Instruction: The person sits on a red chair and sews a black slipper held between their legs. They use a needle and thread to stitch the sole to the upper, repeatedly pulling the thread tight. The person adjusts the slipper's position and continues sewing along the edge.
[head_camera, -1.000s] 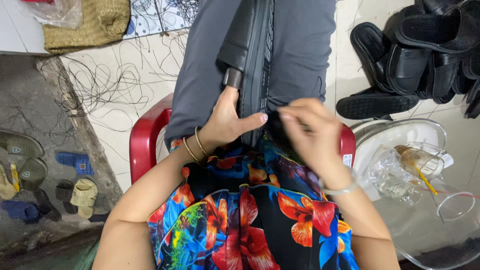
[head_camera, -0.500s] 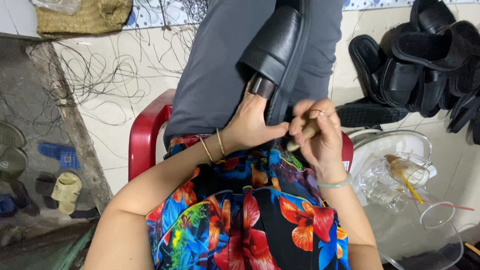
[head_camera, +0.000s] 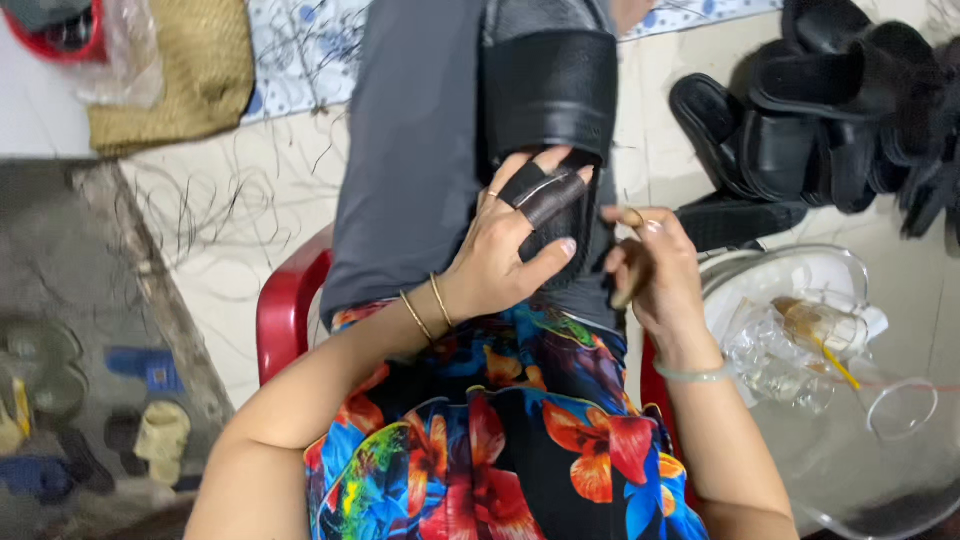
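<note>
A black slide sandal (head_camera: 548, 95) lies flat on the grey cloth (head_camera: 415, 150) over my lap, strap facing up. My left hand (head_camera: 505, 250) grips its near end, two fingers wrapped in black guards, gold bangles on the wrist. My right hand (head_camera: 655, 275), with a pale bangle, sits just right of the sandal and pinches a small brown stick-like tool (head_camera: 632, 285). Its tip is hidden by my fingers.
A pile of black sandals (head_camera: 830, 120) lies on the tiled floor at the upper right. A clear plastic tub (head_camera: 845, 440) with crumpled plastic and a yellow straw stands at my right. I sit on a red plastic chair (head_camera: 285, 310). A woven mat (head_camera: 180, 70) and loose threads lie at the upper left.
The sandal has turned from edge-on to flat, strap up, and moved further over the lap. My left hand shifted onto its near end; my right hand drew back to the right with the tool.
</note>
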